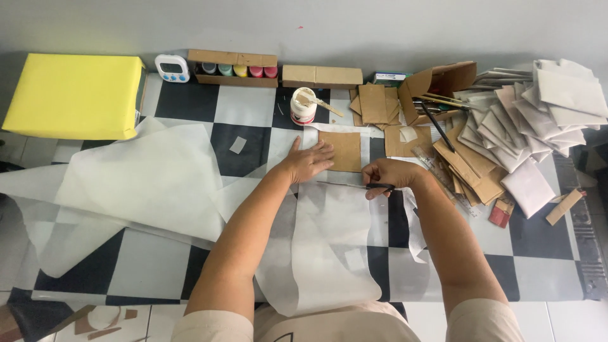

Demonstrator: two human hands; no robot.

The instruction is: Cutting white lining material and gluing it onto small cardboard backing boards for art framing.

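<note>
My left hand lies flat, fingers spread, on thin white translucent paper, its fingertips touching a brown cardboard square. My right hand grips black-handled scissors, whose blades point left across the paper just below the cardboard. The paper spreads over the black-and-white checkered table and hangs off the near edge.
A yellow box sits far left. Along the wall are a white timer, a cardboard tray of paint jars, a flat cardboard box and a white glue pot with a stick. Cardboard pieces and white envelopes pile at right.
</note>
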